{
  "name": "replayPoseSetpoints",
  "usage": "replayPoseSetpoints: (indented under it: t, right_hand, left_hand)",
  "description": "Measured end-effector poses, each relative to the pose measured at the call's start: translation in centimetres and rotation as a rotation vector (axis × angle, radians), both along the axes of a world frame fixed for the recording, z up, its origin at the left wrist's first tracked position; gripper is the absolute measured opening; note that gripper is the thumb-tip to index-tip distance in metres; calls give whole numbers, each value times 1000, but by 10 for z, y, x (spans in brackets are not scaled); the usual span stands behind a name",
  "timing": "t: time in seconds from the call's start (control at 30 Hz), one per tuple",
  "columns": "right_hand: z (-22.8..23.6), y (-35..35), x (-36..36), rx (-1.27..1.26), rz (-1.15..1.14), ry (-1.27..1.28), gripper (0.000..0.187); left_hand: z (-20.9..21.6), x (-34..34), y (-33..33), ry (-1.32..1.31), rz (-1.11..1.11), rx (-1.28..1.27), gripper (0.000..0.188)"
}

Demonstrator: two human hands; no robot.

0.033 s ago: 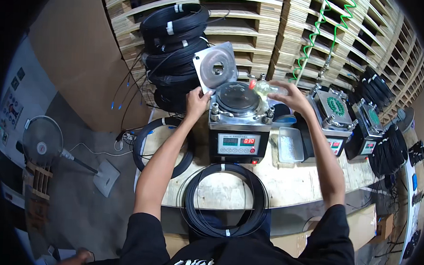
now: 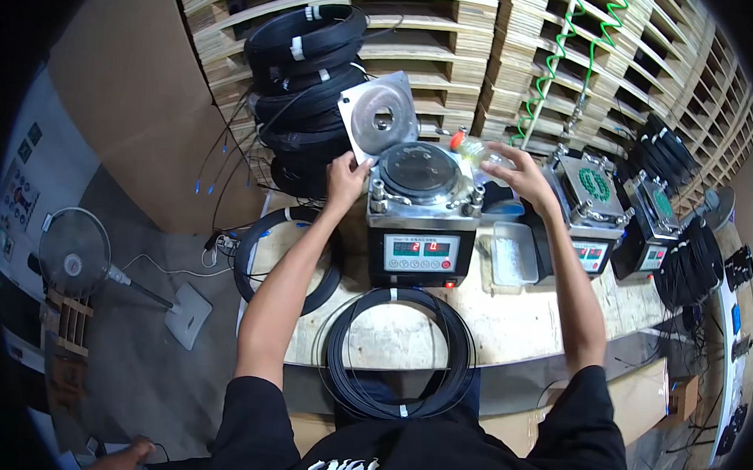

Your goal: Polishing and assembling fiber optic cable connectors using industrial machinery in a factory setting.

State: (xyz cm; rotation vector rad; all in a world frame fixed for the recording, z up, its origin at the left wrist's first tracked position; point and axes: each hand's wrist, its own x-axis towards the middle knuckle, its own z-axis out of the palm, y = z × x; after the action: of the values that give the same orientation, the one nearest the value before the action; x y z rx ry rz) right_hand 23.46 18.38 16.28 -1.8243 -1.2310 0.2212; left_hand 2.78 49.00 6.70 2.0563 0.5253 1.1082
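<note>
In front of me stands a boxy benchtop machine (image 2: 420, 266) with a lit display and a round dark disc (image 2: 417, 171) on top. My left hand (image 2: 346, 183) pinches the lower corner of a square metal plate (image 2: 364, 121), which is tilted up behind the disc's left side and has a round centre hole. A clear bottle with a red-orange cap (image 2: 474, 148) is gripped in my right hand (image 2: 523, 179). The bottle lies nearly sideways at the disc's right rim, its cap end toward the disc. Whether liquid leaves it, I cannot tell.
A coil of black cable (image 2: 459, 356) overhangs the bench front; another coil (image 2: 245, 267) lies left. Black coils (image 2: 302, 106) are stacked behind. A clear tray (image 2: 514, 256) sits right of the machine, beside similar machines (image 2: 592, 198). A person's hand (image 2: 131, 458) shows lower left.
The bottle and my right hand have moved slightly up and right, away from the disc's middle. The machine's display reads differently. My left hand still holds the plate.
</note>
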Motion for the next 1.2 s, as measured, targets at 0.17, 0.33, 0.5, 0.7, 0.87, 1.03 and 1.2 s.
replayPoseSetpoints:
  t: [0.17, 0.33, 0.5, 0.7, 0.87, 1.03, 1.2]
  right_hand:
    - [-77, -48, -2, 331, -161, 412, 68]
    - [-151, -72, -15, 80, -214, 60, 59]
    - [-196, -74, -29, -275, -390, -177, 72]
    - [-218, -77, -25, -387, -431, -329, 80]
    - [-209, -76, -30, -357, -368, -278, 85]
    - [-163, -76, -11, -62, -302, -60, 68]
    - [-28, 8, -2, 107, -45, -29, 32]
  left_hand:
    - [-1, 4, 5, -24, -22, 1, 25]
    - [-5, 1, 10, 83, -44, -11, 27]
    - [-5, 2, 9, 20, -64, -23, 27]
    - [-3, 10, 5, 45, -63, -40, 27]
    - [1, 0, 9, 45, -38, -3, 25]
    - [-3, 2, 3, 29, -16, 19, 23]
    - [-3, -7, 6, 1, -3, 4, 23]
